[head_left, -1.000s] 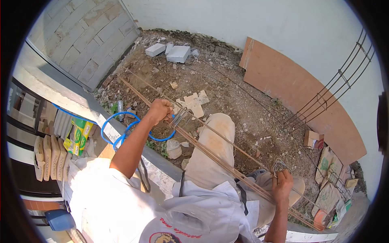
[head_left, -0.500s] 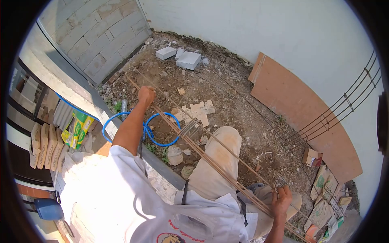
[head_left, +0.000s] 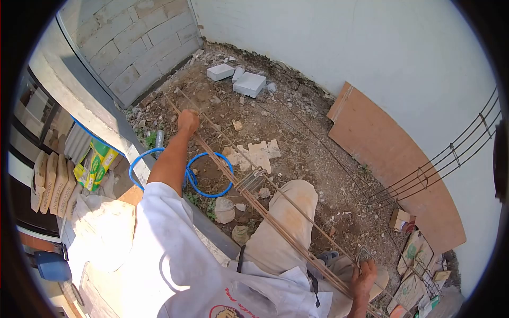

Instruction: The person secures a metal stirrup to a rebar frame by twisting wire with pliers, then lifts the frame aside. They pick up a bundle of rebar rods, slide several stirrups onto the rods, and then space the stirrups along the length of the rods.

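Note:
A bundle of long, thin steel rods [head_left: 281, 224] lies slantwise across my lap and raised knee. My left hand [head_left: 188, 122] is closed around its far end. Several rectangular wire stirrups [head_left: 251, 180] are grouped on the rods near the middle, beside my knee. At the near end, my right hand [head_left: 363, 277] has its fingers closed at the separate upper rod, just below another small group of stirrups [head_left: 364, 255]. The fingers partly hide their grip there.
A blue hose [head_left: 231, 183] loops beside the low wall. White blocks [head_left: 249, 85] lie on rubble at the back. A tied rebar cage [head_left: 452, 153] leans by a brown board [head_left: 392, 153] at right. Cement bags [head_left: 53, 183] stand at left.
The view has shifted slightly. Both hands stay at about the same places along the rods, and the stirrup groups remain where they were on them.

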`<state>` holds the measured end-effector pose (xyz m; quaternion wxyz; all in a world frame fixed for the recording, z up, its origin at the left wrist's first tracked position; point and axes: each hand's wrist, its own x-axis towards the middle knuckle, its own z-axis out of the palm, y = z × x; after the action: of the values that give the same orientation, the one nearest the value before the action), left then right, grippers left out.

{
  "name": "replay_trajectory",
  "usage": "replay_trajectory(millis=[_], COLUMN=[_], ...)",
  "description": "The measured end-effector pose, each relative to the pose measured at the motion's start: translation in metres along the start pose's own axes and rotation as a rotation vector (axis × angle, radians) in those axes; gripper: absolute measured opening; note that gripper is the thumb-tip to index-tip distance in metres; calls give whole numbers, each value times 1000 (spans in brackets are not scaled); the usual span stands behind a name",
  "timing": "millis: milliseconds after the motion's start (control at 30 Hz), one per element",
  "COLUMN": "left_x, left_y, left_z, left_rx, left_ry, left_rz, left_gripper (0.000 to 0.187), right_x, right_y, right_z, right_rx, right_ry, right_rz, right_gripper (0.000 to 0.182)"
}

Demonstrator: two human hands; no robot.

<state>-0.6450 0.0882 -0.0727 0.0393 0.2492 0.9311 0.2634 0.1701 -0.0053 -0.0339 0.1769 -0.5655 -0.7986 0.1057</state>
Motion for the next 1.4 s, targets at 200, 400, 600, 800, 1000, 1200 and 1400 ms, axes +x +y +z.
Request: replay_trajectory(millis=[200, 400, 600, 800, 1000, 1200, 1400], left_x=[5, 20, 66, 40, -77, -210, -247], left_y=[4, -11, -56, -41, 11, 37, 68], left_z=[0, 3, 17, -13, -38, -23, -37], left_rx=[-15, -26, -31, -271, -290, -587, -468], left_ry=[11, 0, -97, 30, 11, -755, -874], left_rz=[8, 28, 125, -12, 94, 259, 274], left_gripper=[30, 28, 24, 23, 25, 29, 24], right_x=[2, 7, 10, 12, 9, 4, 0], right_y=[0, -4, -7, -10, -6, 3, 3], right_z=[-4, -2, -2, -5, -3, -3, -3], right_rx=[1, 9, -5, -18, 9, -2, 14], right_ry=[-52, -54, -71, -82, -70, -68, -12], right_rz=[33, 17, 30, 22, 14, 7, -21], right_gripper=[20, 20, 20, 21, 19, 17, 17])
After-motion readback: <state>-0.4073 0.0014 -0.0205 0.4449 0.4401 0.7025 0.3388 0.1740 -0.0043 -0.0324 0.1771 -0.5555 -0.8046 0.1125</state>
